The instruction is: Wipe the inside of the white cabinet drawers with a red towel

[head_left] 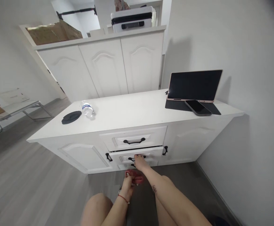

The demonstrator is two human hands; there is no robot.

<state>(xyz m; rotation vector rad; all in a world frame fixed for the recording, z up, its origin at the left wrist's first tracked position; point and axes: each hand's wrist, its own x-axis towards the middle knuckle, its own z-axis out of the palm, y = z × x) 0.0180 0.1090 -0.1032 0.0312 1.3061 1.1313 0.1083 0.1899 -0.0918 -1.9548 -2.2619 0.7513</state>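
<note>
My right hand [141, 162] is closed round the black handle [132, 159] of the middle drawer [153, 153] in a white cabinet. This drawer stands slightly out, with a dark gap along its top edge. Lower down, my left hand [127, 183] grips a folded red cloth [137, 177] in front of the cabinet. What the cloth is exactly I cannot tell. The upper drawer [113, 142] is shut, with its own black handle [134, 141]. Part of a lower handle [133, 165] shows just beneath my right hand.
On the white cabinet top [127, 110] are a clear plastic bottle [87, 109] lying down, a flat black object [71, 117], a tablet [195, 85] propped up and a phone [198, 107]. Behind, a suitcase [132, 20] and a cardboard box [54, 32] rest on a taller cabinet.
</note>
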